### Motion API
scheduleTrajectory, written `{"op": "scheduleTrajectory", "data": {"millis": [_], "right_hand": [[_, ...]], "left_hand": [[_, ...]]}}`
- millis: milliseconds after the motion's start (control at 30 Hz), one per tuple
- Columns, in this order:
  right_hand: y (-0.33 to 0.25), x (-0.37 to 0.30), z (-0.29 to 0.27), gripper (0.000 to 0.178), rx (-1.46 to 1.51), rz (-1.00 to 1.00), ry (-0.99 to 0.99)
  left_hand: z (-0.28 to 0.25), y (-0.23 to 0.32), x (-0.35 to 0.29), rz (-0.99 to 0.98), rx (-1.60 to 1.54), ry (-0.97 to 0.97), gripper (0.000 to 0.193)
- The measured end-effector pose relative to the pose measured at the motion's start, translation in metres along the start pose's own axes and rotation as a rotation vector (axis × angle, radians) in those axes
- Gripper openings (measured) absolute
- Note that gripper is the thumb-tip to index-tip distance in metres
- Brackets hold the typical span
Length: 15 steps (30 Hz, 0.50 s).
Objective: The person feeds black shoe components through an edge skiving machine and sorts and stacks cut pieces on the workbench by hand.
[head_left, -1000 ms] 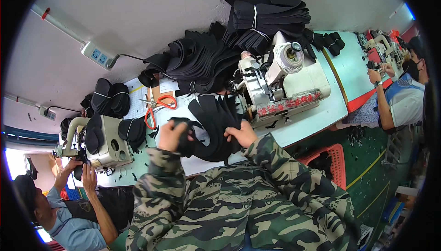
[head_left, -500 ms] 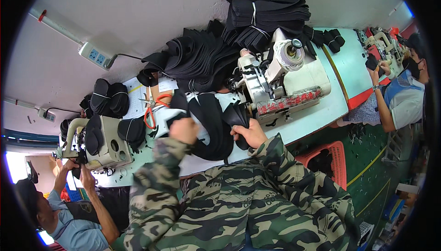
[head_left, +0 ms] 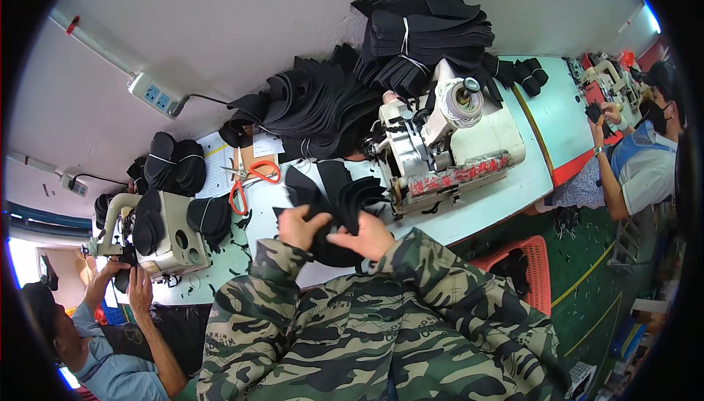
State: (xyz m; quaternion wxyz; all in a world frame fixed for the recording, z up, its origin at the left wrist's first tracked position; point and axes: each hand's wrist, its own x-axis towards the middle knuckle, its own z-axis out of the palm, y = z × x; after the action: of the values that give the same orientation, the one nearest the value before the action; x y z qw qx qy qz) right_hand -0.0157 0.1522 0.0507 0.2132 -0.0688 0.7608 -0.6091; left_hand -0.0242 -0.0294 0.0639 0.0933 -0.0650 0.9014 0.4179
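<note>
Close together over the near edge of the white table, both my hands are on a fanned stack of black fabric pieces (head_left: pixel 343 194). My left hand (head_left: pixel 299 227) grips its left side, with the thumb pointing toward the right hand. My right hand (head_left: pixel 367 237) closes on the right side, its thumb turned inward. Most fingertips are hidden behind the dark cloth. Beyond the hands, a sewing machine (head_left: pixel 440 137) with a white cord spool stands to the right. Orange-handled scissors (head_left: pixel 249 177) lie open to the left of the stack.
Tied black bundles (head_left: pixel 425 31) and a leaning pile (head_left: pixel 312 100) stand along the wall. A red basket (head_left: pixel 539 276) sits on the green floor at right. One co-worker (head_left: pixel 125 342) works at a machine on the left, another (head_left: pixel 645 159) on the far right.
My left hand has come down slightly and my right hand has moved left, so they are nearer each other. The black pieces, earlier spread in a long curve, are now gathered between them.
</note>
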Motion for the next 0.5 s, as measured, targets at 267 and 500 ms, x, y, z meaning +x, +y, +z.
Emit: {"op": "scheduleTrajectory", "data": {"millis": [267,500], "right_hand": [[0.006,0.01,-0.004,0.038,-0.132,0.016,-0.035],[0.009,0.01,-0.021,0.027,0.558,0.056,-0.121]], "left_hand": [[0.015,-0.002,-0.021,-0.099,-0.765,-0.154,0.016],[-0.027,-0.001,0.001,-0.253,-1.162,0.031,0.025]]}}
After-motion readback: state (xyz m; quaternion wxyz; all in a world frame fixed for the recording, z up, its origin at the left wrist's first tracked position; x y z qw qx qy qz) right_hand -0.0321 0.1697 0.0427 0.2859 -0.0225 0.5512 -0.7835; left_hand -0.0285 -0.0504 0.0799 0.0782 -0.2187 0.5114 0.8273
